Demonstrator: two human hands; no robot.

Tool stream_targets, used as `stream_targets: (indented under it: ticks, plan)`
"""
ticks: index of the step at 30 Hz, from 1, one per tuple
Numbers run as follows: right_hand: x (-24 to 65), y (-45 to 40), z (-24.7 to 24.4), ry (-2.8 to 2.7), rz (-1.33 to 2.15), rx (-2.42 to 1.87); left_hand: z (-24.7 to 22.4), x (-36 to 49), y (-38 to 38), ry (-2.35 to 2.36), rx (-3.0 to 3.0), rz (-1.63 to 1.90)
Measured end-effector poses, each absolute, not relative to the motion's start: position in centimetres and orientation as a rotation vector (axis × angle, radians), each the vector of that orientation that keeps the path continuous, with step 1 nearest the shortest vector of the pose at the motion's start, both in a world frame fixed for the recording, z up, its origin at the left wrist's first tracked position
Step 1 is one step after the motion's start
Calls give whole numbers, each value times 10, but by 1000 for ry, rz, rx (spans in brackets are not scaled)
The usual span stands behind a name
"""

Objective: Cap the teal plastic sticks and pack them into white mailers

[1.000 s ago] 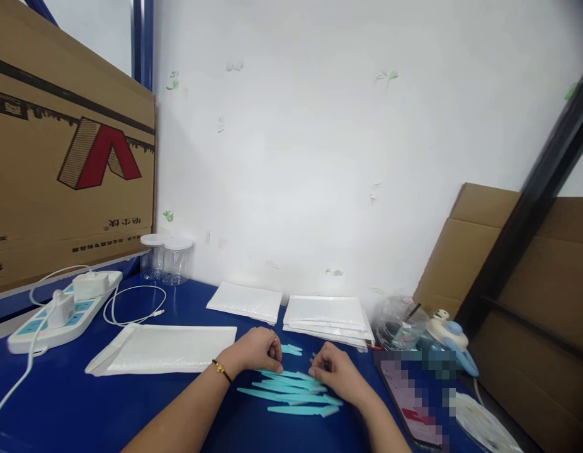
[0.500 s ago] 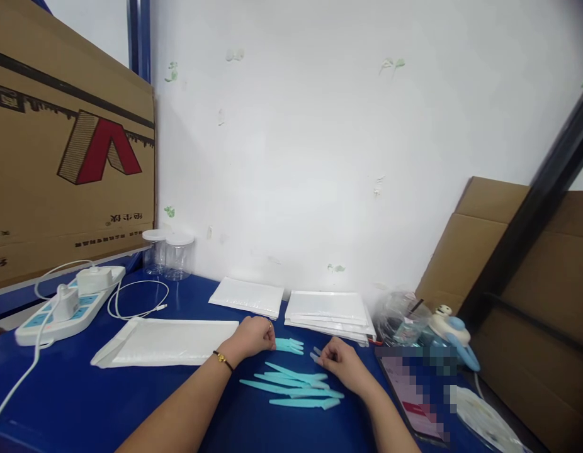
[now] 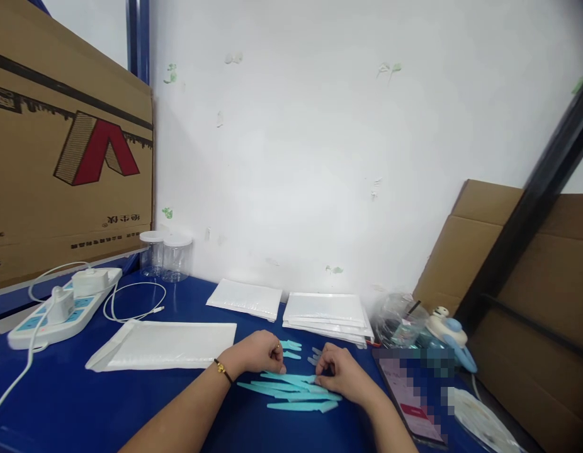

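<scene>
Several turquoise eyebrow razors (image 3: 291, 396) lie in a loose, overlapping row on the blue table. My right hand (image 3: 341, 371) reaches in from the right, its thumb and finger closed on the end of the topmost razor. Beside those fingers are a few translucent pieces (image 3: 315, 356), like blade caps. My left hand (image 3: 263, 354), with a dark bracelet at the wrist, is closed in a pinch just above the handle tips; what it pinches is hidden. Past its fingers, a smaller group of turquoise razors (image 3: 291, 345) shows, partly covered by the hand.
A white padded mailer (image 3: 164, 346) lies left, with stacked mailers (image 3: 324, 308) by the wall. A power strip (image 3: 65, 308) with cables and two clear jars (image 3: 175, 261) stand at left. At right are a tablet (image 3: 409, 396), a plastic bag (image 3: 398, 318) and a white-and-blue object (image 3: 449, 336).
My left hand has moved slightly right and down toward the row, leaving the far razors. My right hand has lowered and its fingers have come onto the end of the topmost razor.
</scene>
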State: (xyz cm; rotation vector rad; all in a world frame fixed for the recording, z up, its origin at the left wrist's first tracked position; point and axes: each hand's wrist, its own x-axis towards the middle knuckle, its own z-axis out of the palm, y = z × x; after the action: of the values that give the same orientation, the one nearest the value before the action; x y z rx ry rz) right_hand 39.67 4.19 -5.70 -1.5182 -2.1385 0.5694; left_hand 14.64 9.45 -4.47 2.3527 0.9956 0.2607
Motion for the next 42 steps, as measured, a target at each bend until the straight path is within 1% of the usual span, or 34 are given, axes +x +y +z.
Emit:
stream_targets:
  ticks: [7, 13, 19, 26, 29, 32, 35, 38, 42]
  plan:
    - [392, 44, -59, -2167, 508, -1485, -52, 151, 97, 1010, 2403, 366]
    - [389, 43, -59, -2150, 589, -1438, -53, 155, 96, 1114, 2505, 408]
    - [391, 45, -60, -2163, 596, -1433, -51, 155, 97, 1032, 2593, 391]
    - [409, 50, -62, -2003, 466, -1536, -42, 144, 106, 1321, 2576, 460]
    - [406, 43, -53, -2059, 570, -1504, -41, 144, 101, 1211, 2525, 499]
    - [402, 35, -50, -2145, 766, -1468, -42, 148, 93, 977, 2510, 422]
    - [400, 33, -54, -2119, 836, -1458, -45, 153, 88, 901, 2500, 331]
    - [401, 37, -59, -2092, 794, -1438, -48, 153, 91, 942, 2470, 290]
    - [411, 45, -60, -2039, 636, -1493, -50, 145, 105, 1106, 2486, 341]
